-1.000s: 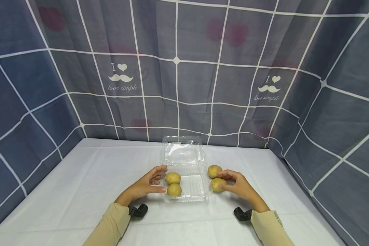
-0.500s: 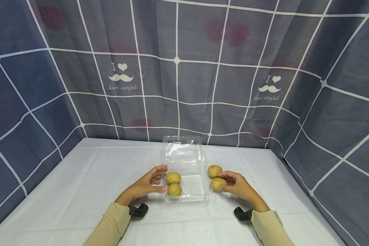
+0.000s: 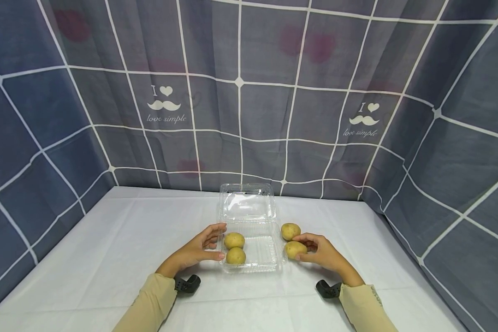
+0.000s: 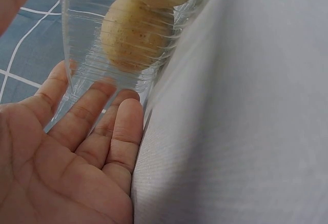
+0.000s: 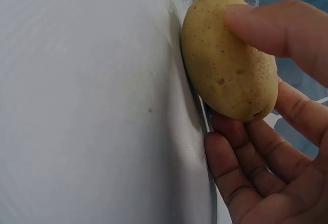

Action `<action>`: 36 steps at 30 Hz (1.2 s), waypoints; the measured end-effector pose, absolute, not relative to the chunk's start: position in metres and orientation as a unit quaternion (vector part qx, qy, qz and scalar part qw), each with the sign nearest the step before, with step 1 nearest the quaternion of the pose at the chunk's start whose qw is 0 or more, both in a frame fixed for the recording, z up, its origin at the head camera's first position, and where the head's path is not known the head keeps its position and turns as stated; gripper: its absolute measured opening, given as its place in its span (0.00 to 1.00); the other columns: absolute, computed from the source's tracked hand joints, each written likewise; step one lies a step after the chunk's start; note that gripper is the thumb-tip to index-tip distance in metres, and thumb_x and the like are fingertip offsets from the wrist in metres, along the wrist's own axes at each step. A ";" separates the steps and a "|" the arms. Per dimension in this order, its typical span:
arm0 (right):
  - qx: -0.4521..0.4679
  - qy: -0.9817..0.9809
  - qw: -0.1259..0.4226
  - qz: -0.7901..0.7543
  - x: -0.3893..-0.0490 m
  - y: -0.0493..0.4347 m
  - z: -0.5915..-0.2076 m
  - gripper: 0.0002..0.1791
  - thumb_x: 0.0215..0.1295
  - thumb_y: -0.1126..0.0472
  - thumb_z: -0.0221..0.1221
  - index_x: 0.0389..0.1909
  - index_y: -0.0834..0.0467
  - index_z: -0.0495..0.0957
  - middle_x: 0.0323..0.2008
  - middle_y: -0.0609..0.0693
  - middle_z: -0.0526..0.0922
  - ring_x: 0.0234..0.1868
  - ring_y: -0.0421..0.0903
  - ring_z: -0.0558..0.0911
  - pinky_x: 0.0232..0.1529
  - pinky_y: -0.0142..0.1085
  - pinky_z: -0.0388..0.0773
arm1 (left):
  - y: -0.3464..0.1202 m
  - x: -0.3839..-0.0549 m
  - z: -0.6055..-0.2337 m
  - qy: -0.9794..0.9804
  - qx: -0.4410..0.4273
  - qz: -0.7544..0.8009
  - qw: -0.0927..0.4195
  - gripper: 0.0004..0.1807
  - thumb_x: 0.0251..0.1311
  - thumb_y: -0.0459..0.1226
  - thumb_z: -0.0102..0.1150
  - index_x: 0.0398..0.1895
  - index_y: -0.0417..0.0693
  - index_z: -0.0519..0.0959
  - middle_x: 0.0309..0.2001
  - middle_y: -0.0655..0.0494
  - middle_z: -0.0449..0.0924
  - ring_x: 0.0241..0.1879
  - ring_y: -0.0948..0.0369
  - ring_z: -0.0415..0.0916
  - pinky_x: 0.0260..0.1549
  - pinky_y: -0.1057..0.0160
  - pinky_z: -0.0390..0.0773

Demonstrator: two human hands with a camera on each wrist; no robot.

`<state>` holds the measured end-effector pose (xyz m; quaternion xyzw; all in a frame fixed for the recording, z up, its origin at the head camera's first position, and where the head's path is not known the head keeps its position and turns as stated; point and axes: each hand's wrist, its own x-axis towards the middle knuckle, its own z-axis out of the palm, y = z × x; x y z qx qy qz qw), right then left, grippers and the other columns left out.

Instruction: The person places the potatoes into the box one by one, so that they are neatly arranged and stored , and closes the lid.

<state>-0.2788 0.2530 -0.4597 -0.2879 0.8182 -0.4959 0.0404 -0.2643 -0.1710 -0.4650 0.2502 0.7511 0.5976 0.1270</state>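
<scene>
A clear plastic clamshell box [image 3: 260, 251] lies with its lid [image 3: 248, 205] folded back. Two potatoes, one farther [image 3: 234, 240] and one nearer [image 3: 235, 256], sit along its left side. My left hand [image 3: 196, 249] rests against the box's left wall, fingers [image 4: 82, 116] extended and touching the plastic. Right of the box, my right hand [image 3: 323, 253] holds a potato [image 3: 295, 250] between thumb and fingers; the thumb [image 5: 271, 29] presses on its skin in the right wrist view. Another potato [image 3: 290, 231] lies just behind that one, outside the box.
A white cloth [image 3: 149, 221] covers the table. Grey-blue checked curtains [image 3: 216, 106] stand along the back and both sides, with the lid close to the back one. Black wrist cameras [image 3: 186, 284] are strapped on both wrists.
The right thumb and fingers have shifted slightly around the near potato, which has moved very little. The left hand and box stay put.
</scene>
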 end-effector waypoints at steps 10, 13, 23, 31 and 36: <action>-0.268 0.835 0.019 -0.481 -0.279 0.253 -0.460 0.24 0.60 0.69 0.77 0.55 0.73 0.83 0.49 0.61 0.87 0.45 0.35 0.82 0.49 0.30 0.82 | -0.171 -0.265 -0.466 0.752 0.252 0.596 0.124 0.52 0.65 0.37 0.77 0.84 0.33 0.54 0.82 0.30 0.56 0.79 0.32 0.56 0.74 0.41 0.65; -0.260 0.836 0.010 -0.483 -0.278 0.251 -0.459 0.23 0.60 0.69 0.77 0.54 0.74 0.83 0.49 0.63 0.87 0.44 0.35 0.82 0.49 0.30 0.83 | -0.171 -0.265 -0.466 0.753 0.251 0.595 0.124 0.52 0.65 0.37 0.77 0.84 0.33 0.55 0.82 0.30 0.56 0.79 0.32 0.56 0.74 0.41 0.65; -0.229 0.824 0.003 -0.519 -0.277 0.248 -0.456 0.23 0.58 0.73 0.75 0.53 0.76 0.82 0.46 0.58 0.87 0.43 0.38 0.81 0.44 0.29 0.84 | -0.172 -0.264 -0.465 0.753 0.251 0.596 0.123 0.52 0.65 0.37 0.77 0.84 0.33 0.54 0.82 0.29 0.56 0.79 0.32 0.57 0.74 0.42 0.66; -0.215 0.810 -0.009 -0.545 -0.278 0.248 -0.454 0.23 0.58 0.74 0.75 0.54 0.77 0.81 0.49 0.65 0.86 0.45 0.37 0.82 0.45 0.30 0.84 | -0.172 -0.264 -0.465 0.749 0.254 0.599 0.125 0.52 0.65 0.37 0.77 0.83 0.31 0.54 0.81 0.30 0.56 0.79 0.32 0.56 0.73 0.46 0.67; -0.208 0.807 -0.028 -0.552 -0.276 0.246 -0.452 0.23 0.58 0.75 0.75 0.54 0.76 0.81 0.48 0.65 0.86 0.44 0.37 0.82 0.45 0.29 0.84 | -0.172 -0.264 -0.465 0.748 0.256 0.600 0.124 0.52 0.65 0.37 0.77 0.83 0.30 0.54 0.81 0.29 0.56 0.79 0.31 0.56 0.73 0.46 0.67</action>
